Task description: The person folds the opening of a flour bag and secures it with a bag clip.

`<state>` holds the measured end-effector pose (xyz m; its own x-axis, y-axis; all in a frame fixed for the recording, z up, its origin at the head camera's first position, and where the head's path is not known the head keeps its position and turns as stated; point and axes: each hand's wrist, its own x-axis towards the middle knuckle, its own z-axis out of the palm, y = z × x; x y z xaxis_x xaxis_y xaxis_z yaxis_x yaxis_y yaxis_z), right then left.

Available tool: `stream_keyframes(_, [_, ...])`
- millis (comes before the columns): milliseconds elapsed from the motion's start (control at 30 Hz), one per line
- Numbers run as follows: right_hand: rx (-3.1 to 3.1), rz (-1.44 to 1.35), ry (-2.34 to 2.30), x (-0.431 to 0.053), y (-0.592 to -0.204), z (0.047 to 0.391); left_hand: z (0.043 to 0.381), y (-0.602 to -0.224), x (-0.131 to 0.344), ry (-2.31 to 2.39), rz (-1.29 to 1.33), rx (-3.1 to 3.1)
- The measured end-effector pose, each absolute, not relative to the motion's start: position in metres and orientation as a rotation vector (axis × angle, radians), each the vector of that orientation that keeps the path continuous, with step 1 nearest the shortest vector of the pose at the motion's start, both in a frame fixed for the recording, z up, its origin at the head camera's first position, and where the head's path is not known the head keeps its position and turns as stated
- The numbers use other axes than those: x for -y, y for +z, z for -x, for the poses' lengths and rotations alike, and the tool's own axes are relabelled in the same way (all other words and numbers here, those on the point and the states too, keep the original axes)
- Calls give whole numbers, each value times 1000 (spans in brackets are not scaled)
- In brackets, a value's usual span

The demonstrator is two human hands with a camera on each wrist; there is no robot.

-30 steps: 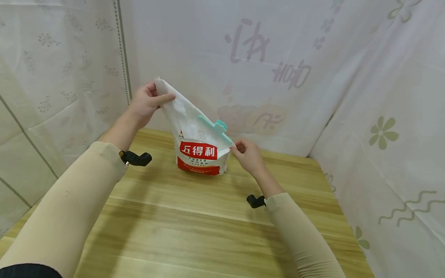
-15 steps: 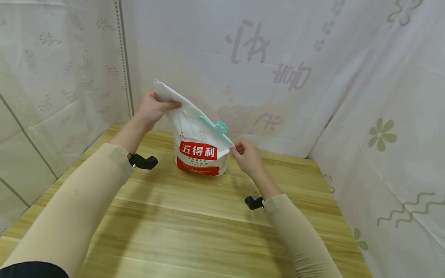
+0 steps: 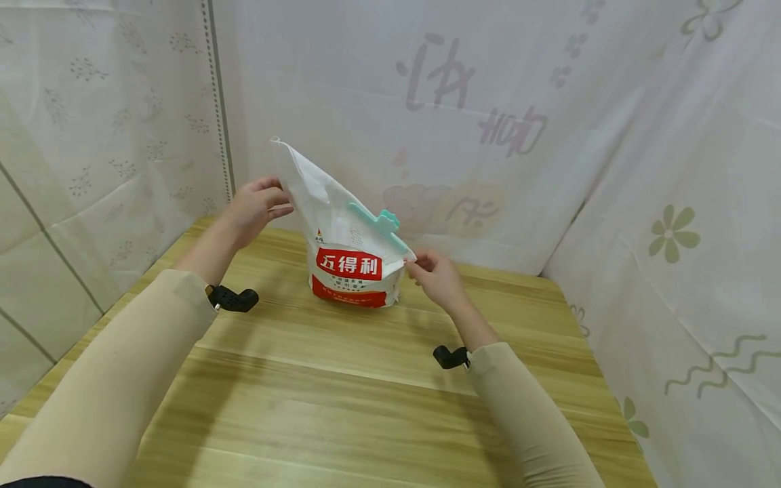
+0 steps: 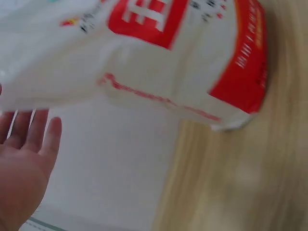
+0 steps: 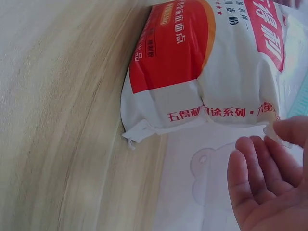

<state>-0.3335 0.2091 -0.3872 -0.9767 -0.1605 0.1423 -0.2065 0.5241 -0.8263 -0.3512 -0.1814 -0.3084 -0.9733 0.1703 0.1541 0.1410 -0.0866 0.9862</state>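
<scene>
A white and red flour bag [image 3: 348, 266] stands upright on the table, its slack top slanting up to the left. A teal sealing clip [image 3: 378, 224] lies across the slanted top edge. My left hand [image 3: 255, 207] is at the bag's left edge with fingers extended and no grip on it; the left wrist view shows the palm and spread fingers [image 4: 36, 130] beside the bag's side. At the bag's right corner my right hand [image 3: 439, 274] pinches the tip between thumb and fingers. In the right wrist view the thumb [image 5: 291, 130] lies over that corner.
The bag rests on a wood-grain table [image 3: 342, 393], toward its back edge. Behind it hangs a pale printed curtain [image 3: 329, 81], with more cloth along both sides. A black wrist-worn device [image 3: 234, 298] sits on the left forearm, and another [image 3: 450, 356] on the right.
My left hand has let go of the bag's upper left part and moved down and left to its edge. The bag stays in place, and my right hand remains at its corner.
</scene>
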Motion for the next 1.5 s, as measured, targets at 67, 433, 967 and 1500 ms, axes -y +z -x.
stream_keyframes(67, [2724,-314,1480,-209,-389,335,350,-315,182,2238,-285,-2163])
stream_keyframes(433, [2709,-271,1594,-210,-392,338,348,-330,173,2331,-170,-2128])
stream_keyframes(967, [2637,-225,1819,-201,-403,339,349,-389,152,2110,-224,-2066])
stream_keyframes(1500, [2659,-197,1742,-200,-399,344,339,-388,149,2164,-89,-2083])
